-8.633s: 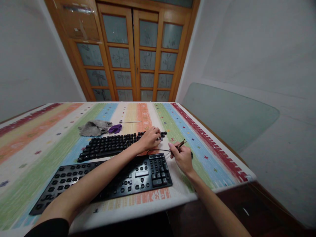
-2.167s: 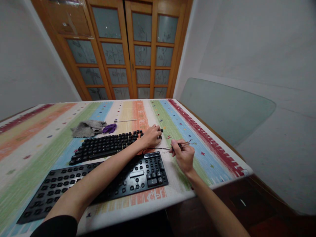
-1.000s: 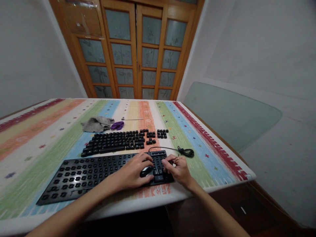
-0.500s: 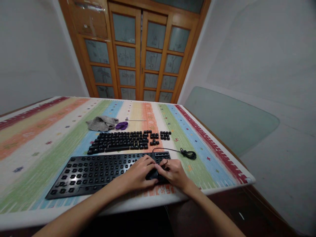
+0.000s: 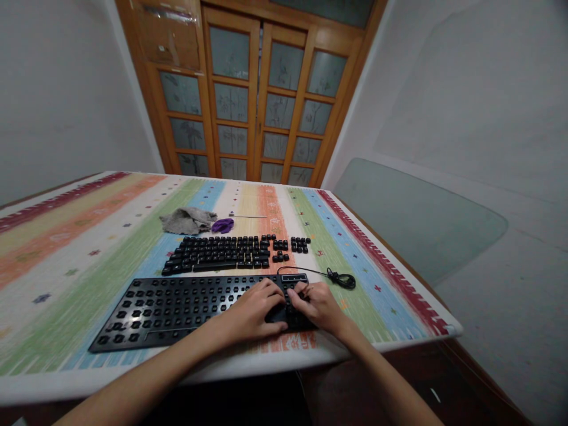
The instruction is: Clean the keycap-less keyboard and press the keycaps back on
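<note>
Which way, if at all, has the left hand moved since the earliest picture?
Yes, toward the near edge of the striped tablecloth: the left hand has come back from the loose keycaps to the keyboard.

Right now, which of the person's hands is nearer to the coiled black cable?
Right. The right hand, at the keyboard's right end, is just left of the coiled cable and closer to the person; the left hand is farther left.

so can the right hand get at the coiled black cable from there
Probably yes: the coiled black cable lies just beyond the right hand on the striped fabric tablecloth, with nothing visible between them.
</note>
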Demonstrator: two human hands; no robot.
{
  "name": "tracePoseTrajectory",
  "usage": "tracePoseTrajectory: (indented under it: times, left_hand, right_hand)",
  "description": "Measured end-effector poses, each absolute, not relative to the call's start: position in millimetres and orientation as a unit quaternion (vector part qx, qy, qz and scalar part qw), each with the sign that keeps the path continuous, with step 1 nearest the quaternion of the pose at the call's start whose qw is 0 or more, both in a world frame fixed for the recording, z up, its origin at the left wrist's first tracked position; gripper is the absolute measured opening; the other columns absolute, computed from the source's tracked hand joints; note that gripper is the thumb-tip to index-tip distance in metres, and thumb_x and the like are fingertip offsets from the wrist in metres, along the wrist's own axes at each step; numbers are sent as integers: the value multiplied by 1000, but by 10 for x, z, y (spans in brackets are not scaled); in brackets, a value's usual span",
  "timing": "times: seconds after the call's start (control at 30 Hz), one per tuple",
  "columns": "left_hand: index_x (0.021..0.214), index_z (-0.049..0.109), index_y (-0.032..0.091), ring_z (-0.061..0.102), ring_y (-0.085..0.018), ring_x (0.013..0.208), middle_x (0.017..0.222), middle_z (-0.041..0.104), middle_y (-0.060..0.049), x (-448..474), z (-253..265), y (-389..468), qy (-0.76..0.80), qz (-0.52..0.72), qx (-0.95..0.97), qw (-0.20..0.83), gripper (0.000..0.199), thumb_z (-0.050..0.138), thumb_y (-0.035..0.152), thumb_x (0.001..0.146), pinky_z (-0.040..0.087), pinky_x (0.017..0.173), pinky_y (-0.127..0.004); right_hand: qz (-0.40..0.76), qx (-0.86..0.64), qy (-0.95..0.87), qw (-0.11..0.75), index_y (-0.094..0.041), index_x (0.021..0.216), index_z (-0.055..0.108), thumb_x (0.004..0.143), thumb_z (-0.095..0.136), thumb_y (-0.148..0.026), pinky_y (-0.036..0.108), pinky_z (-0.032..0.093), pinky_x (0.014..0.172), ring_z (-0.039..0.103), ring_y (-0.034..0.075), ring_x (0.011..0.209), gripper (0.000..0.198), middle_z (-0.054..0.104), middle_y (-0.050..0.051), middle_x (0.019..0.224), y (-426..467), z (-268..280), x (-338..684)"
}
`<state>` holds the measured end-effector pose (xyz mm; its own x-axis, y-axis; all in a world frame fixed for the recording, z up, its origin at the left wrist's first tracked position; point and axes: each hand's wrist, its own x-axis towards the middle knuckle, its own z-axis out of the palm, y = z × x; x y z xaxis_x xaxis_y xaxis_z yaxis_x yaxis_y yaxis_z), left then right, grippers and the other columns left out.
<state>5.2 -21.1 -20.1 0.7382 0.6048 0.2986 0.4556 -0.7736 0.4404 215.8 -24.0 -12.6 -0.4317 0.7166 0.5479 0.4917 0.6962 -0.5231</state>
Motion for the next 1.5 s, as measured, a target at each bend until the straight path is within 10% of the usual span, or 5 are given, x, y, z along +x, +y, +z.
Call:
tracePoseTrajectory:
  times: [0.47,1.5]
  left_hand:
    - [107,64,17,56,-28,109,111,64,-9,38,-142,-214,294,182,922,173,34,77,35,82,46,99,-42]
    - [98,64,17,58,-24,101,108,66,-10,487,115,330,206,206,949,118,14,64,28,90,47,94,-39]
  right_hand:
    - [343,-488,-714,365,-19,56,54,94,50,-41,20,34,38,47,9,32,45,56,-3,43,-8,-136,2079]
    - [46,-421,-767,482,-20,60,62,100,49,-39,22,43,52,59,11,44,46,65,0,53,-60,13,2383]
